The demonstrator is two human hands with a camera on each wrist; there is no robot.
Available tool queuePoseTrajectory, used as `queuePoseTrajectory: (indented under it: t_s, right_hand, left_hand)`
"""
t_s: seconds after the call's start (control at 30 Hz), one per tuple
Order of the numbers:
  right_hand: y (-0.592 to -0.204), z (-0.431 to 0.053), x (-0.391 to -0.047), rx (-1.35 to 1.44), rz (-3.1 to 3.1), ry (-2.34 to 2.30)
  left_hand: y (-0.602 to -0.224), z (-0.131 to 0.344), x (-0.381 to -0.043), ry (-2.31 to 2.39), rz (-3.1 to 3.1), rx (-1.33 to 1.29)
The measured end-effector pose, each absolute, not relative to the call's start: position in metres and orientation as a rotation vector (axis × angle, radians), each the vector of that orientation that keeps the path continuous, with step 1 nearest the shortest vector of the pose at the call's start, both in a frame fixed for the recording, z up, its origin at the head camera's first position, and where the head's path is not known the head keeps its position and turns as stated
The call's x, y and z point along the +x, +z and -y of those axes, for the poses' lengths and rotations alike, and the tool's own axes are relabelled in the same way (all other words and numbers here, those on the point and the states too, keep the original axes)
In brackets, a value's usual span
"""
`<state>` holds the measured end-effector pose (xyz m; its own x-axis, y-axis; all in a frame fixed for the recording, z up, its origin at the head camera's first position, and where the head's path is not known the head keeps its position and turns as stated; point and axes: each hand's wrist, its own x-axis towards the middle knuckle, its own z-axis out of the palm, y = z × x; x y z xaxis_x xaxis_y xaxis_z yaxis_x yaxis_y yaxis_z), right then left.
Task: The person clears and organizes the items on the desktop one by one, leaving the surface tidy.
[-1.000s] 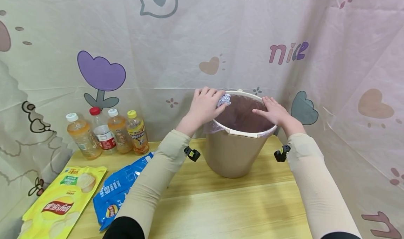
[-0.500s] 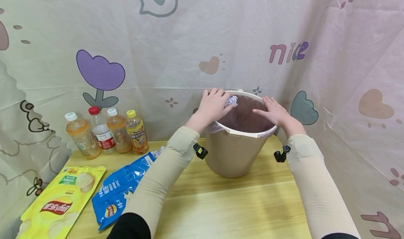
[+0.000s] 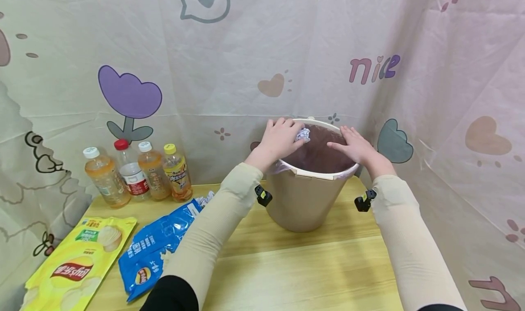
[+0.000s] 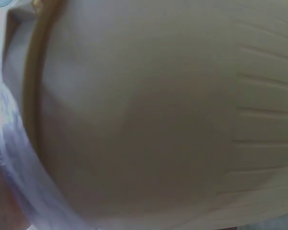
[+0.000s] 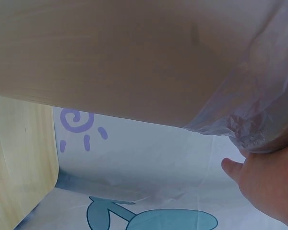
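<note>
A beige trash bin [image 3: 301, 201] stands on the table, its pale rim lined with a thin clear purplish bag [image 4: 24, 158]. Over the left side of the bin's mouth, my left hand [image 3: 280, 140] holds a crumpled paper ball [image 3: 303, 134] between thumb and fingers. My right hand [image 3: 357, 145] rests on the right side of the rim with straight fingers, thumb toward the inside. In the right wrist view, part of that hand [image 5: 269, 187] shows against the folded-over liner. The left wrist view is filled mostly by the bin's outer wall [image 4: 134, 96].
Several drink bottles [image 3: 151, 172] line the back left of the table. In front lie a yellow chip bag [image 3: 75, 267] and a blue chip bag [image 3: 153, 245], partly behind my left sleeve. More crumpled paper [image 3: 205, 198] lies by the blue bag. A printed curtain [image 3: 229, 64] hangs close behind the bin.
My left hand has moved right with the paper ball, farther over the bin's mouth. Crumpled paper by the blue bag has come into sight. The right hand stays on the rim.
</note>
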<state>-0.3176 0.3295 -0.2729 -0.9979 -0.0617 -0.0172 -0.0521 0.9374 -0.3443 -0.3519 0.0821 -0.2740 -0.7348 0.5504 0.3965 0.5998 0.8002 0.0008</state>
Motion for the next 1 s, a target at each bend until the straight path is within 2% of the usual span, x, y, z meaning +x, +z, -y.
queuePoseTrajectory:
  t_s: [1.0]
  right_hand:
    - [-0.2751,-0.3305,-0.3160,-0.109,-3.069,-0.582]
  left_hand:
    - [-0.2765,-0.0823,-0.3505,-0.207,2.733,-0.970]
